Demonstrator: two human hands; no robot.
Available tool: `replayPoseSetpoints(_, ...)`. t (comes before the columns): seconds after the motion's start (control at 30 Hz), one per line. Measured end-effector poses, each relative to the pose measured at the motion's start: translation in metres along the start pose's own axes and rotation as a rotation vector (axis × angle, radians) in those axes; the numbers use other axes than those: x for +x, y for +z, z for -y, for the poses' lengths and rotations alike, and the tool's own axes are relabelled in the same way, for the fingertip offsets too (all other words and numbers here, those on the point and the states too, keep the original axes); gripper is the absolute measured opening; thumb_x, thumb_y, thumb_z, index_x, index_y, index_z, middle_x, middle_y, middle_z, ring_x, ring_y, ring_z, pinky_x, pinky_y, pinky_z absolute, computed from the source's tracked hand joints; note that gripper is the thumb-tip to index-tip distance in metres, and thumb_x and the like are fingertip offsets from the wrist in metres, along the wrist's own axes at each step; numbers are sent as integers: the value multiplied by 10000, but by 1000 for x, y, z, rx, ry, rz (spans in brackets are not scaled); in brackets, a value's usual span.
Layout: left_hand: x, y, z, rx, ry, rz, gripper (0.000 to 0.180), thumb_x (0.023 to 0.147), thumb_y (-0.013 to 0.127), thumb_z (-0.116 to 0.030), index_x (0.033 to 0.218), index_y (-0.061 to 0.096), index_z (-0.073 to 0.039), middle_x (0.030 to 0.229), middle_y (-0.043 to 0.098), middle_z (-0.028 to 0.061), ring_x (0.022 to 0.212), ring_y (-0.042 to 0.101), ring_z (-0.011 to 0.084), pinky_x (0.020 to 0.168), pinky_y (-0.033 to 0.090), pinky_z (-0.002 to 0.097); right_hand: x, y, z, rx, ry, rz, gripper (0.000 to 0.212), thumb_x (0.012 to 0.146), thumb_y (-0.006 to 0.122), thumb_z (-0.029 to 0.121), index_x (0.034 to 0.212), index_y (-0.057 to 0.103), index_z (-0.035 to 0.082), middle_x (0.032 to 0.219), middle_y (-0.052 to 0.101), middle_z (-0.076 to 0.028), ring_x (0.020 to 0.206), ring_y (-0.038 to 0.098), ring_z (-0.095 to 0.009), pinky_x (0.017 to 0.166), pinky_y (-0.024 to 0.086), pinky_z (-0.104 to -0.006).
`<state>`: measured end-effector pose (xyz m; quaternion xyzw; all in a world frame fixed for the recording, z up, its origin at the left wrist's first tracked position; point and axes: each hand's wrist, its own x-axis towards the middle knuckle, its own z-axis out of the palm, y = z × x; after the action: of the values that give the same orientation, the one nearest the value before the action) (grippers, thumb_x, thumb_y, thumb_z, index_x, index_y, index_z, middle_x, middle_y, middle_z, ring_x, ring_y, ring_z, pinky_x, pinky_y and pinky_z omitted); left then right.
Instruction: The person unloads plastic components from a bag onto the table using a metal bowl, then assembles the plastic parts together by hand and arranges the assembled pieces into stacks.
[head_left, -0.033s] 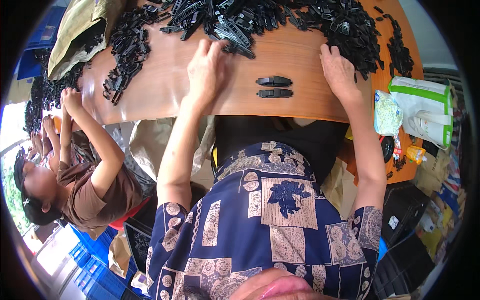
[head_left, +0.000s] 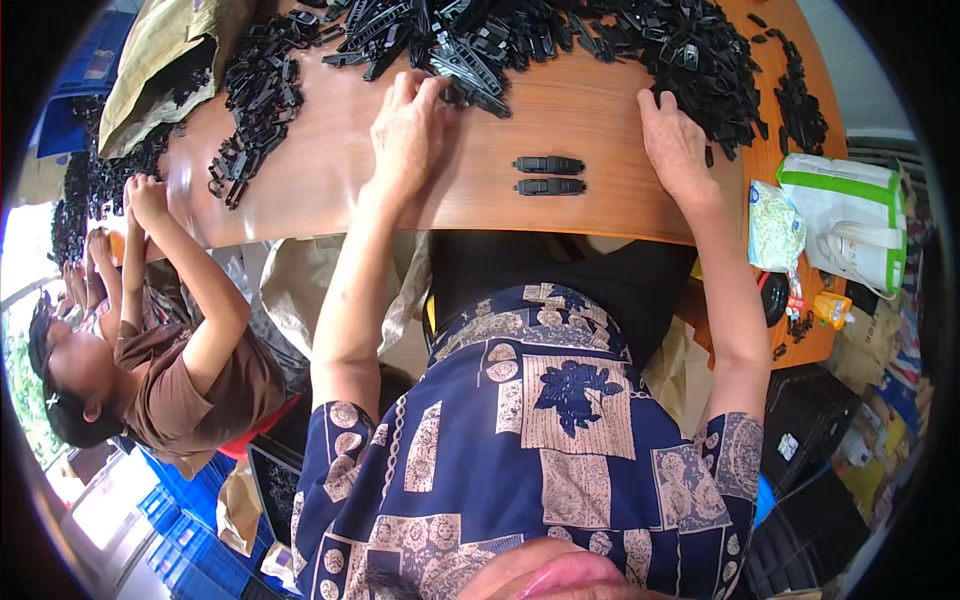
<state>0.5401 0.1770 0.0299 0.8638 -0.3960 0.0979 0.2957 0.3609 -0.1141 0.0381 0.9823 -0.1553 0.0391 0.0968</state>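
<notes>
My left hand (head_left: pixel 408 140) reaches to the front edge of a heap of long, slotted black plastic parts (head_left: pixel 465 65). Its fingers are bent and somewhat apart, and no held part shows. At the left edge of a second heap of smaller black plastic parts (head_left: pixel 705 85) is my right hand (head_left: pixel 676 145). Its fingers curl with a gap between the tips; the underside is hidden. Between my hands, two black plastic pieces (head_left: pixel 549 187) lie side by side on the wooden table (head_left: pixel 480 205), both apart from the hands.
More black parts (head_left: pixel 260 110) spread at the left beside an open brown sack (head_left: pixel 165 75). A person in a brown shirt (head_left: pixel 205 390) works there. To my right stand a white and green bag (head_left: pixel 845 215) and a patterned packet (head_left: pixel 775 228). Loose parts (head_left: pixel 797 105) trail along the far right.
My left hand has shifted slightly up toward the heap of long parts. The right hand and the two pieces between the hands stay nearly where they were.
</notes>
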Motion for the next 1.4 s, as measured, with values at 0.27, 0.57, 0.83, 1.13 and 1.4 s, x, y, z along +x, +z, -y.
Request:
replayPoseSetpoints(0.27,19,-8,4,121,226,224,220,816,736,-157,1004,643,-92,956,666,73,962,617,304,836,515,402,-17,-11,-10,771,32,114,218,986,501,132,1187,547,62,992,661,-140,878,666,-266,760,506,-436)
replayPoseSetpoints(0.57,24,43,-65,-94,250,331,225,881,712,-237,1046,696,-85,971,671,81,973,648,306,812,524,411,-16,-16,-15,870,153,274,258,947,627,285,1080,640,65,868,668,-107,815,667,-287,742,503,-404)
replayPoseSetpoints(0.83,8,32,-57,-196,181,232,369,833,765,-291,1109,641,-78,962,620,93,924,639,311,773,528,405,-27,-8,-21,550,-191,-110,197,888,698,195,1030,641,70,1034,625,-93,893,668,-319,741,560,-413)
replayPoseSetpoints(1.13,18,30,-70,-255,316,389,365,864,642,-76,1201,657,-216,1084,645,77,878,698,311,749,576,404,-32,-11,-11,579,-131,-100,206,876,716,195,1010,630,63,956,616,-84,870,675,-299,704,562,-404)
replayPoseSetpoints(1.4,59,45,-68,37,664,484,362,867,656,-84,1221,629,-154,1067,558,89,756,688,277,647,573,395,-35,-6,-12,580,-25,-95,210,883,711,224,997,624,72,909,625,-78,822,669,-305,697,551,-410)
